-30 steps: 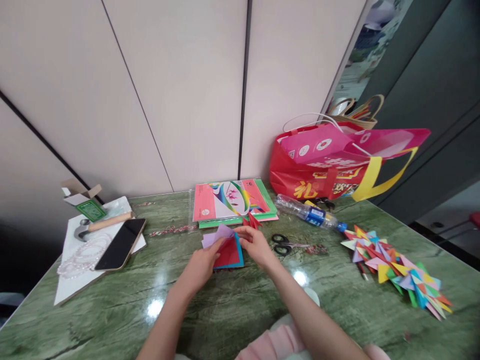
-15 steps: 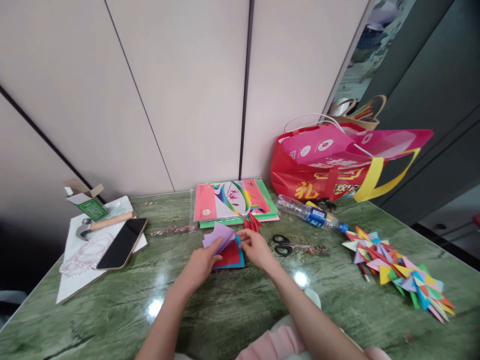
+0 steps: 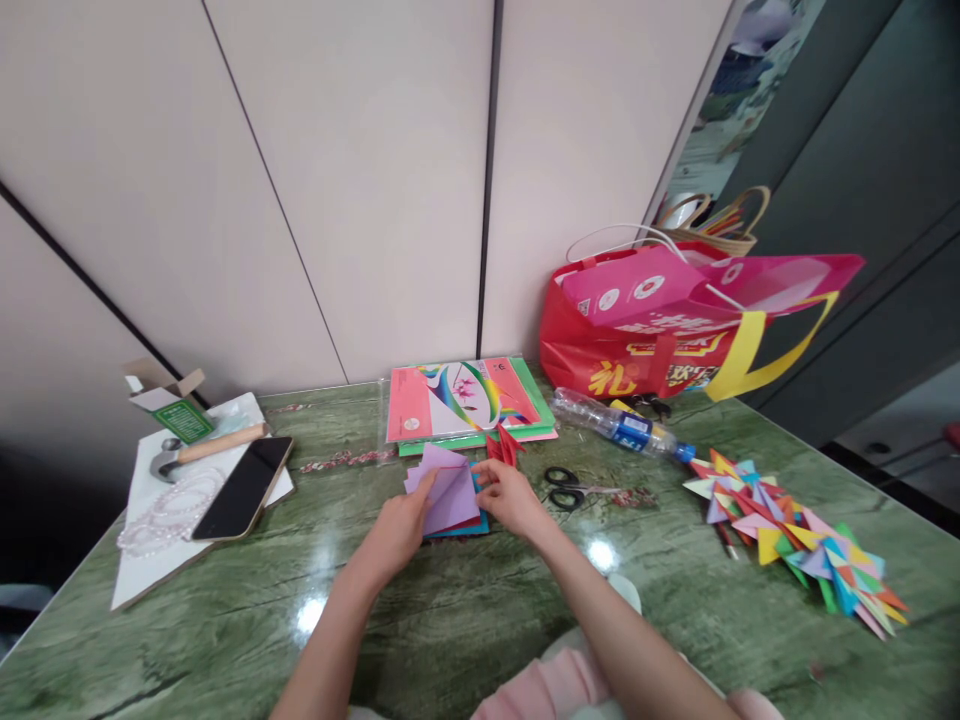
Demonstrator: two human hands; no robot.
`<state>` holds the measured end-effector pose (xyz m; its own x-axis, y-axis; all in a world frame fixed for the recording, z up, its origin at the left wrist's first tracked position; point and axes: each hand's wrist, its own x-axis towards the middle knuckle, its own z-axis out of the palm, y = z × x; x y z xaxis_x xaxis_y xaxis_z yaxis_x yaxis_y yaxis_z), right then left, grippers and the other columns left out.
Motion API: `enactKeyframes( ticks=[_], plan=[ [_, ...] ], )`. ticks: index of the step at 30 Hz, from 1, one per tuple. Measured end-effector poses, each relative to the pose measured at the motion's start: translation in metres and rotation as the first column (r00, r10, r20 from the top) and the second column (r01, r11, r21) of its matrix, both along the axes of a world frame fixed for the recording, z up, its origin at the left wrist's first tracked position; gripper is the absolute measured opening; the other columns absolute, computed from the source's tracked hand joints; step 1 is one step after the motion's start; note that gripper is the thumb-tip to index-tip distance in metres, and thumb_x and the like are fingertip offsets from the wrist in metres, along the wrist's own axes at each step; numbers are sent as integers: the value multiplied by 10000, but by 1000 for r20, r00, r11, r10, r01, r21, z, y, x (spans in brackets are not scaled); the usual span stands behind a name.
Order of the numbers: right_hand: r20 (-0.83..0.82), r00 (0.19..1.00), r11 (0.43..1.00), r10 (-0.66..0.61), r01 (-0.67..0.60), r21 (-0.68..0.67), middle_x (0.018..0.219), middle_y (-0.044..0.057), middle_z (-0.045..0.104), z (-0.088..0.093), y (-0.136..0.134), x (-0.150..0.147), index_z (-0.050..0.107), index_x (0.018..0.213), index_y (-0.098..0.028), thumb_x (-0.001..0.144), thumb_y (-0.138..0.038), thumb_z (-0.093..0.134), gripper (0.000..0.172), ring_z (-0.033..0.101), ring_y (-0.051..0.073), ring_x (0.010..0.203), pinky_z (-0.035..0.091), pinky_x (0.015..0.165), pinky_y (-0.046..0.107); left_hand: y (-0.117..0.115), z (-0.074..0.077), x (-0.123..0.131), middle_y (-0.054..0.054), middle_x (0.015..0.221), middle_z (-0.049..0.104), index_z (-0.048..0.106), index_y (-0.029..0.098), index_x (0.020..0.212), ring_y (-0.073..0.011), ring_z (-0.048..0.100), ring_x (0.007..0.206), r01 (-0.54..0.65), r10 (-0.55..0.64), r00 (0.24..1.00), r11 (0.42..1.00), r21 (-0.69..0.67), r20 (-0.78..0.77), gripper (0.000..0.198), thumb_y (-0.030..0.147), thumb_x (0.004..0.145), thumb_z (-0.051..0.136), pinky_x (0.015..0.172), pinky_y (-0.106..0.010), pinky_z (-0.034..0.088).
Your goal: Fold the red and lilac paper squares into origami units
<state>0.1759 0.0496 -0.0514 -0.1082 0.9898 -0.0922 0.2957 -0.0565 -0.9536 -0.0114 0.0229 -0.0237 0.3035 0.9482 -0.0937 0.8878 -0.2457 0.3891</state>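
In the head view, the squarish purple paper (image 3: 455, 508) lies over blue paper (image 3: 484, 524) on the counter (image 3: 465, 605), its crease slanting away rightward. The left hand (image 3: 401, 527) rests on its left side; the right hand (image 3: 511, 496) curls at its right edge. Whether either grip clamps it cannot be told.

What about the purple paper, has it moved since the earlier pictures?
Yes. Against the unmoved scissors, the purple paper has spread downward and slightly right in the view, now covering most of the red sheet.
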Motion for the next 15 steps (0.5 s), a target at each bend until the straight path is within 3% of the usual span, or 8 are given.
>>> enactKeyframes(
  ticks=[7,15],
  plan=[
    [-10,1000,1000,2,-2,-21,766,-15,549,0,-1,0,562,879,-178,529,8,543,397,566,90,518,463,511,221,1,-1,-1,-158,902,668,300,134,1330,-243,630,804,-21,20,1000,1000,1,22,466,196,870,263,669,-303,419],
    [-27,999,1000,-18,18,6,736,-20,563,-1,1,0,589,848,-190,548,-35,600,338,550,95,512,477,547,250,1,-2,0,-136,945,671,300,172,1328,-231,634,832,2,-2,1000,1000,1,-13,459,184,870,268,697,-296,419]
  ],
)
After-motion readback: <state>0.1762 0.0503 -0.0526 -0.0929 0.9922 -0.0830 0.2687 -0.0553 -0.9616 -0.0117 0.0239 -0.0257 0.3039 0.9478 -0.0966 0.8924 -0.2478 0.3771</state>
